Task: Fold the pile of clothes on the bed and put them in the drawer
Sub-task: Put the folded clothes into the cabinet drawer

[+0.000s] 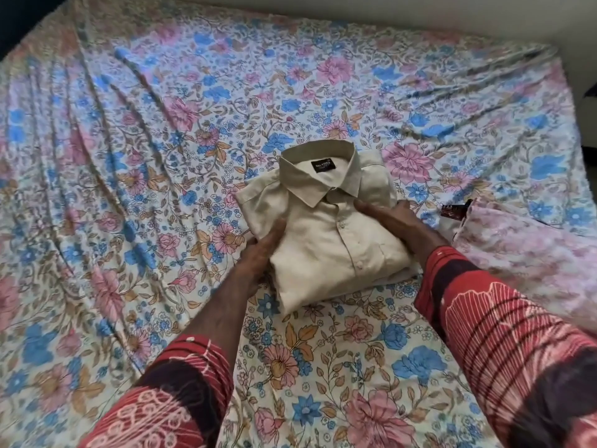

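Shirt (326, 227) btwn both hands' grip.

Both hands on the folded shirt.
Left hand (263, 250) and right hand (392, 223) grip the folded beige collared cotton shirt (326, 227) on the floral bedsheet (145, 140).
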The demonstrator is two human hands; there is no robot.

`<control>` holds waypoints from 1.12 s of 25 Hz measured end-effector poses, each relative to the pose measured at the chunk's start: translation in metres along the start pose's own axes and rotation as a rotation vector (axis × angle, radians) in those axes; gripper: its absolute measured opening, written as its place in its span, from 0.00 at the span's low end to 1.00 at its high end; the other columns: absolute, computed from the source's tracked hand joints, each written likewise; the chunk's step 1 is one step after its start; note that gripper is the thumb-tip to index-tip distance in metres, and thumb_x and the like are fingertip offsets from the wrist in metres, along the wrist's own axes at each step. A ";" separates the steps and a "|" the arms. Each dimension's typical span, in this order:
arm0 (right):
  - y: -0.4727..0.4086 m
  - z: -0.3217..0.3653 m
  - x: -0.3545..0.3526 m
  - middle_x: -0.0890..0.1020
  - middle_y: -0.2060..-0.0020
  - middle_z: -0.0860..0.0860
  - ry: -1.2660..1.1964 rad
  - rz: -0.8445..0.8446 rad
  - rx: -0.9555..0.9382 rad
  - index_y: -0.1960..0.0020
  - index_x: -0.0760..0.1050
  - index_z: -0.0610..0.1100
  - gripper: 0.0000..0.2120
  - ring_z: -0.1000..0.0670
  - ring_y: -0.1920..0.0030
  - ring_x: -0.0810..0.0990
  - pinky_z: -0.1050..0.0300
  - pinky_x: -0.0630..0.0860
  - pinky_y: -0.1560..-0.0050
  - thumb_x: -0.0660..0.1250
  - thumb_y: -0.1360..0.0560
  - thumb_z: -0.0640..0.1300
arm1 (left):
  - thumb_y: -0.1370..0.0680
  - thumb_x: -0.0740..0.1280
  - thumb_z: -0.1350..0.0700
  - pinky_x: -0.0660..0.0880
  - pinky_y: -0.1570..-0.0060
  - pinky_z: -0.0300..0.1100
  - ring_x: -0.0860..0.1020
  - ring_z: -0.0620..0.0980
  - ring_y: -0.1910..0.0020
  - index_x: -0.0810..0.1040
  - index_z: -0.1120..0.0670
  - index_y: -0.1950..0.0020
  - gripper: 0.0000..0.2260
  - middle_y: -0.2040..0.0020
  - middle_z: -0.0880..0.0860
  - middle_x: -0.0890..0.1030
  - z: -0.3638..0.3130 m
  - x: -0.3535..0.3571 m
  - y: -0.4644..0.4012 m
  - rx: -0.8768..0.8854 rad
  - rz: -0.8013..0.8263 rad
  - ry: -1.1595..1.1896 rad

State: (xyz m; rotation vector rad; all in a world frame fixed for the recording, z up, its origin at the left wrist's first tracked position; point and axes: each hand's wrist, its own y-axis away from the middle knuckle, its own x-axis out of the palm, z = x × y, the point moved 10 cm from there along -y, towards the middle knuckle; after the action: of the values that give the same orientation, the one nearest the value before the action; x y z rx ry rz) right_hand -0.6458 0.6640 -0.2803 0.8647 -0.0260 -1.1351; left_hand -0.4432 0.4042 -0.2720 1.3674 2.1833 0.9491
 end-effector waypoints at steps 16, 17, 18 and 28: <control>0.057 -0.039 0.036 0.85 0.40 0.43 -0.313 0.405 0.106 0.35 0.81 0.46 0.34 0.39 0.39 0.84 0.38 0.74 0.31 0.78 0.33 0.66 | 0.31 0.79 0.36 0.73 0.33 0.64 0.78 0.64 0.33 0.75 0.49 0.27 0.37 0.29 0.59 0.77 0.005 0.036 -0.021 0.080 0.154 0.372; 0.066 -0.046 0.035 0.84 0.39 0.44 -0.320 0.384 0.108 0.35 0.81 0.47 0.33 0.39 0.38 0.83 0.37 0.72 0.30 0.77 0.32 0.67 | 0.30 0.78 0.38 0.73 0.33 0.65 0.78 0.64 0.34 0.75 0.51 0.27 0.35 0.30 0.59 0.78 0.010 0.036 -0.009 0.083 0.156 0.396; 0.076 -0.049 0.033 0.84 0.39 0.45 -0.326 0.351 0.091 0.36 0.81 0.47 0.31 0.39 0.38 0.83 0.37 0.72 0.30 0.76 0.30 0.66 | 0.27 0.77 0.41 0.73 0.33 0.65 0.79 0.64 0.34 0.76 0.53 0.27 0.32 0.32 0.60 0.79 0.015 0.039 0.001 0.086 0.180 0.429; 0.211 -0.046 0.125 0.85 0.44 0.38 -0.365 0.538 0.161 0.38 0.82 0.40 0.21 0.38 0.46 0.86 0.41 0.80 0.40 0.74 0.28 0.50 | 0.21 0.70 0.43 0.71 0.31 0.65 0.77 0.65 0.33 0.75 0.56 0.27 0.27 0.32 0.62 0.78 0.088 -0.055 0.150 0.066 0.065 0.596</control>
State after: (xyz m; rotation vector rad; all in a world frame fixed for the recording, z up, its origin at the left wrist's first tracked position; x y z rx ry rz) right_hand -0.4049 0.6211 -0.2322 0.7200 -0.6240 -0.7716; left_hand -0.2685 0.4284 -0.2259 1.3076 2.6202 1.4711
